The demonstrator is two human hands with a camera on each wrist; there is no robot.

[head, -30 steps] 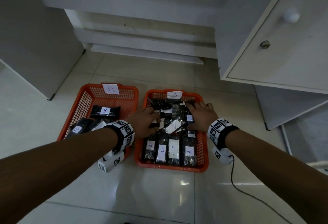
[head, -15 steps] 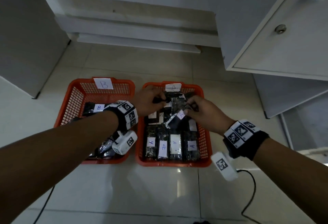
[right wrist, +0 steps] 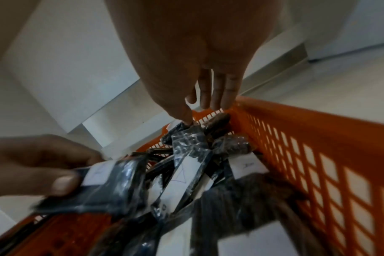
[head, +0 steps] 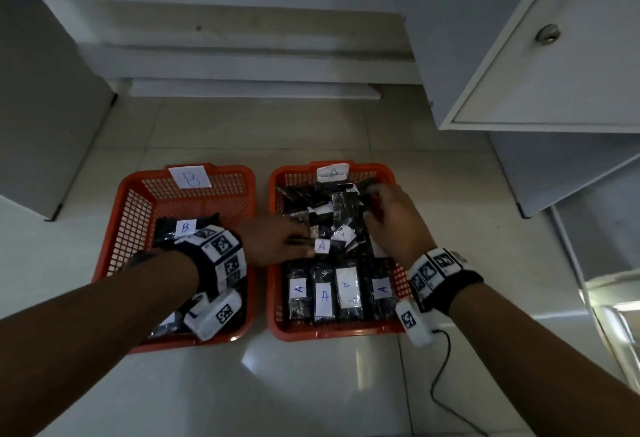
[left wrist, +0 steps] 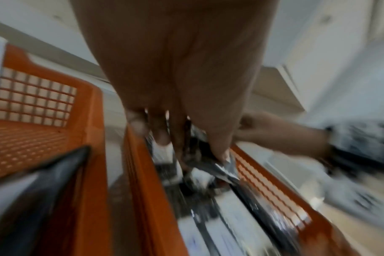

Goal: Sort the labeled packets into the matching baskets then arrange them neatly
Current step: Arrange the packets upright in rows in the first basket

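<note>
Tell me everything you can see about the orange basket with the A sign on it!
The A basket is orange plastic with walls of little square holes. It sits flat on the pale floor tiles, right of the B basket, apart from it. A white paper A sign is fixed at its far rim. Near its front edge, four dark shiny packets with white A labels lie side by side; behind them, more packets are jumbled. The left hand holds one packet over it, and the right hand reaches into the pile.
</note>
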